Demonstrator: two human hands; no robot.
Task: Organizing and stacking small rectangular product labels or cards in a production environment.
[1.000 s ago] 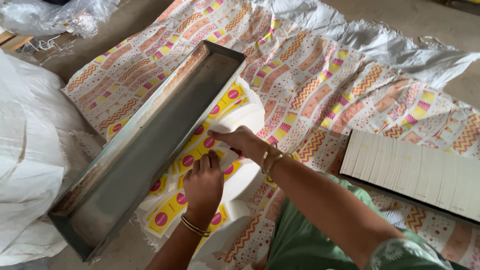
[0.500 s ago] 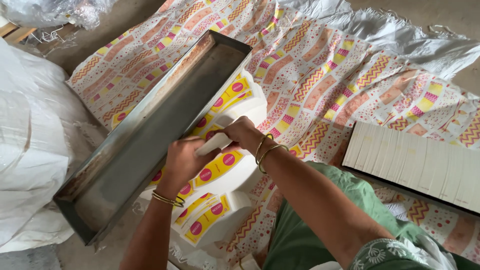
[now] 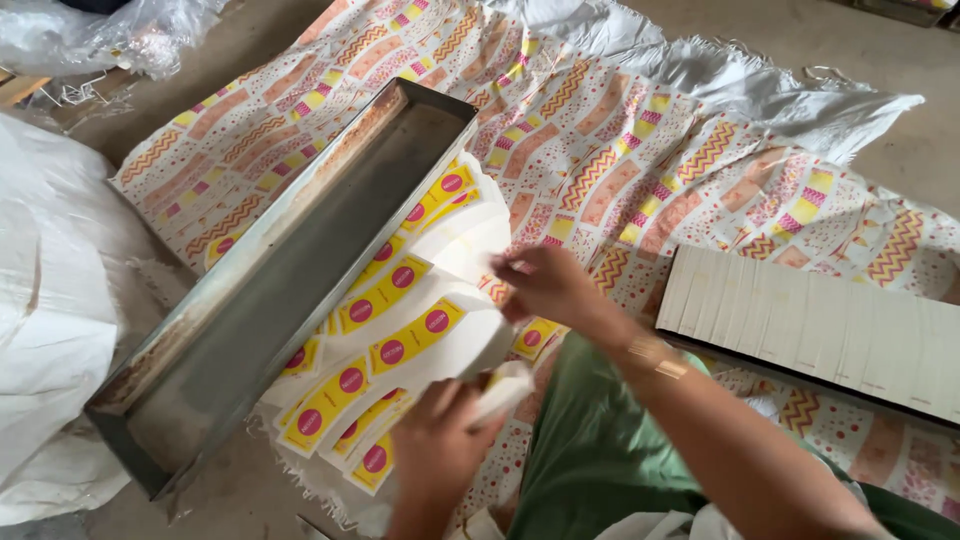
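A fanned stack of white curved paper blanks [image 3: 400, 330] printed with yellow bands and pink dots lies beside a long grey metal trough [image 3: 290, 290]. My left hand [image 3: 440, 450] grips the near end of the stack from below. My right hand [image 3: 545, 285] pinches the stack's far right edge, fingers closed on the paper. Both hands hold the same bundle just right of the trough.
A patterned printed sheet [image 3: 620, 150] covers the floor under everything. A flat row of cream cards [image 3: 820, 330] lies to the right. White sacks [image 3: 50, 300] bulge at the left, and clear plastic [image 3: 110, 35] sits at the top left.
Both hands have moved right and toward me, off the top of the paper stack to its edges. The stack now shows more fully, fanned out beside the trough.
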